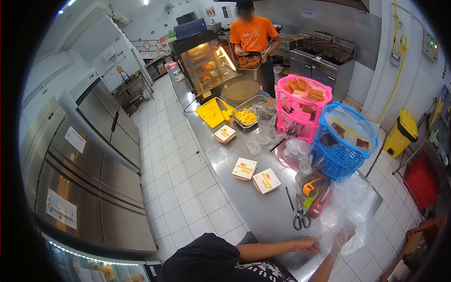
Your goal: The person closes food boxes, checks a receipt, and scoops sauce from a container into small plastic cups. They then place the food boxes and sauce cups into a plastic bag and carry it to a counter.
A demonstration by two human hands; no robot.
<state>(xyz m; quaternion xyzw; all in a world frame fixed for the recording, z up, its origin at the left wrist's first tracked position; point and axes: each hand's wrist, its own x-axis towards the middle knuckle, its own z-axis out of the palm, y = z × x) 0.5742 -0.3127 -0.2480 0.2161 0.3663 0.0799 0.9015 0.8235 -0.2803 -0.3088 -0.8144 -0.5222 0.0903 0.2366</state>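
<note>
At the near right end of the steel counter, a clear plastic bag (324, 235) lies crumpled between my hands. My left hand (307, 245) has its fingers curled closed at the bag's left edge. My right hand (344, 235) grips the plastic on the other side, its fingers partly covered by the film. Just beyond my left hand lie black-handled scissors (301, 219) and a dark pen (290, 198). A red stapler-like tool (321, 203) and an orange tape dispenser (310, 188) are beside them. More clear bags (350, 199) spread over the counter's right edge.
Printed white boxes (267, 181) stand mid-counter. A blue basket (345, 141) and a pink basket (304, 108) rise on the right. Farther off are a yellow cutting board (213, 113), a tray of yellow food (245, 116), a heated display (206, 63) and a person in an orange shirt (253, 35) holding a food pan.
</note>
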